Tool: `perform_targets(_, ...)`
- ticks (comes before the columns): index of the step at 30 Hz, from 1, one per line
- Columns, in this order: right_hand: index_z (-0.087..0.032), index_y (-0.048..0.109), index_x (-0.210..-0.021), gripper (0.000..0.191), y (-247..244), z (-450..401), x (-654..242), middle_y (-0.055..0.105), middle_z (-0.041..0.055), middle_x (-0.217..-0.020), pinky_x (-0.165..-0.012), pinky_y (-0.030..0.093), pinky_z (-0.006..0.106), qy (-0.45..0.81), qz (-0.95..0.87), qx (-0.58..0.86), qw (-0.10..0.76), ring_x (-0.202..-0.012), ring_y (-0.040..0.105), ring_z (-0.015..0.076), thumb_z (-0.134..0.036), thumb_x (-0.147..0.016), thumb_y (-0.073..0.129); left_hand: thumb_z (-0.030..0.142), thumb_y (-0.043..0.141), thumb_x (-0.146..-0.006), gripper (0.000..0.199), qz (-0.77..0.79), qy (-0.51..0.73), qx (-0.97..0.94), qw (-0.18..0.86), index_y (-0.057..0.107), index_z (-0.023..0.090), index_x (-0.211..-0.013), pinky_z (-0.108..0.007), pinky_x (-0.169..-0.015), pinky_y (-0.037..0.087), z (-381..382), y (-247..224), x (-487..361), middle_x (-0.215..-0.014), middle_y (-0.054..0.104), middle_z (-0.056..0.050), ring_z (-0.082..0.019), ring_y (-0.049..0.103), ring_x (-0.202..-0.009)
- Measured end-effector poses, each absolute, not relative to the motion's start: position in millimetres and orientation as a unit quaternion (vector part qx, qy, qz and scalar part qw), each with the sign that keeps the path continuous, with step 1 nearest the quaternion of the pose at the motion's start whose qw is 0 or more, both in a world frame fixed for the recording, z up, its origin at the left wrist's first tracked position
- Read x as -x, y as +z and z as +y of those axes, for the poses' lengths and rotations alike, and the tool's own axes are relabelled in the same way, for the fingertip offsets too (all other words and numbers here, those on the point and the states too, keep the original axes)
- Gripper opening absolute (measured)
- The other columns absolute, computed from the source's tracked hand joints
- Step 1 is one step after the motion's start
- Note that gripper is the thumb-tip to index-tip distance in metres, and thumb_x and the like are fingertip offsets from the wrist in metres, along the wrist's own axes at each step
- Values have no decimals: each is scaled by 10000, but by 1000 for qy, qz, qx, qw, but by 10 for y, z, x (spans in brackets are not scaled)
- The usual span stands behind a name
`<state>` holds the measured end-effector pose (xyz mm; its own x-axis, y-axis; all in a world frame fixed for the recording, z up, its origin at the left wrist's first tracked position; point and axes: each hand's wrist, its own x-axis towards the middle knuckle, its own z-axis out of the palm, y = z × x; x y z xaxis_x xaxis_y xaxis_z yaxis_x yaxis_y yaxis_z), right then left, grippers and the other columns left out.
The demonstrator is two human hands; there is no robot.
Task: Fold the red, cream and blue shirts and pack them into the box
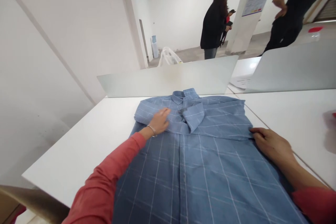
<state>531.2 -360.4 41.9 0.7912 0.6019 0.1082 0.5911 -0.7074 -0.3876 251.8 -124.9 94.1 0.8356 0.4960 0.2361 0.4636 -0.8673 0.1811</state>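
A blue shirt with white checked lines (181, 168) lies front up on the white table, its collar (178, 97) toward the divider. Both sleeves are folded across the chest, and one cuff (194, 115) rests near the middle, below the collar. My left hand (159, 120), a bracelet at its wrist, is over the sleeve on the left side of the chest, fingers extended and slightly blurred. At the shirt's right edge, my right hand (271, 144) pinches the folded sleeve's edge between thumb and fingers.
A low frosted divider (168, 78) stands along the far edge of the white table (86, 140). Beyond it are a person in black (214, 24), another dark-clothed person (294, 7), a more distant person, and a water dispenser (154, 47). Papers (240, 82) lie behind the divider gap.
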Motion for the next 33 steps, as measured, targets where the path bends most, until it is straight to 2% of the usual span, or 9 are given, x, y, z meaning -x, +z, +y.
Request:
perform_targets(5, -119, 568, -1123, 383, 541, -3615, -5255, 533, 81, -1190, -921, 365, 258, 86, -319, 925, 185, -1107, 478, 205, -204, -860, 303, 111, 520, -594, 724, 385, 205, -897, 75, 321, 106, -1290, -387, -1103, 204, -726, 995, -1768, -1371, 332, -136, -265, 241, -1302)
perform_targets(9, -104, 603, -1049, 323, 748, -3562, -5300, 597, 105, -1077, -838, 425, 280, 99, -326, 928, 153, -991, 555, 228, -208, -839, 381, 150, 554, -578, 715, 458, 230, -850, 120, 339, 43, -1252, -376, -1045, 294, -474, 868, -1390, -1305, 379, -191, -282, 330, -1246)
perform_targets(12, -61, 587, -1061, 331, 976, -3395, -5240, 582, 169, -1077, -826, 430, 352, 71, -340, 928, 134, -986, 549, 290, -201, -805, 430, 187, 593, -582, 683, 481, 225, -830, 168, 383, 80, -1223, -333, -894, 429, -396, 736, -1329, -1200, 495, -158, -260, 500, -1088)
perform_targets(15, -95, 565, -1101, 337, 1164, -3094, -5004, 567, 158, -1106, -848, 415, 345, 44, -395, 908, 131, -1017, 532, 275, -188, -812, 418, 226, 616, -598, 574, 487, 225, -818, 206, 461, 149, -1145, -309, -776, 464, -350, 631, -1389, -1011, 608, -82, -224, 590, -892)
perform_targets(21, -111, 531, -1125, 345, 1161, -2382, -4359, 565, 134, -1105, -842, 400, 309, 41, -475, 872, 116, -1026, 527, 256, -281, -837, 443, 282, 580, -658, 413, 477, 312, -786, 239, 517, 185, -1055, -317, -820, 445, -275, 478, -1478, -993, 618, -54, -213, 577, -926)
perform_targets(25, -55, 480, -1138, 573, 1007, -2103, -4125, 520, 201, -1117, -803, 416, 380, 34, -457, 882, 111, -999, 527, 319, -519, -801, 469, 258, 488, -712, 314, 445, 373, -768, 272, 525, 186, -1016, -296, -794, 468, -197, 366, -1480, -967, 628, -33, -174, 593, -886)
perform_targets(27, -42, 465, -1139, 643, 933, -2031, -4081, 507, 219, -1114, -797, 415, 412, 28, -444, 889, 110, -993, 522, 345, -558, -759, 514, 218, 454, -713, 306, 438, 396, -757, 280, 521, 183, -1011, -297, -782, 473, -166, 326, -1490, -927, 633, -29, -164, 601, -844)
perform_targets(29, -35, 478, -1115, 591, 875, -1985, -4081, 513, 225, -1095, -803, 411, 418, 26, -439, 891, 111, -988, 523, 344, -496, -753, 551, 199, 461, -697, 296, 442, 414, -745, 279, 523, 181, -986, -306, -771, 472, -150, 303, -1510, -875, 631, -26, -167, 601, -807)
perform_targets(33, -48, 549, -991, 290, 838, -1963, -4203, 564, 200, -1008, -812, 408, 392, 40, -426, 894, 133, -947, 548, 275, -249, -788, 492, 168, 468, -670, 234, 457, 442, -724, 267, 526, 187, -896, -294, -732, 470, -152, 301, -1551, -794, 616, -10, -162, 591, -749)
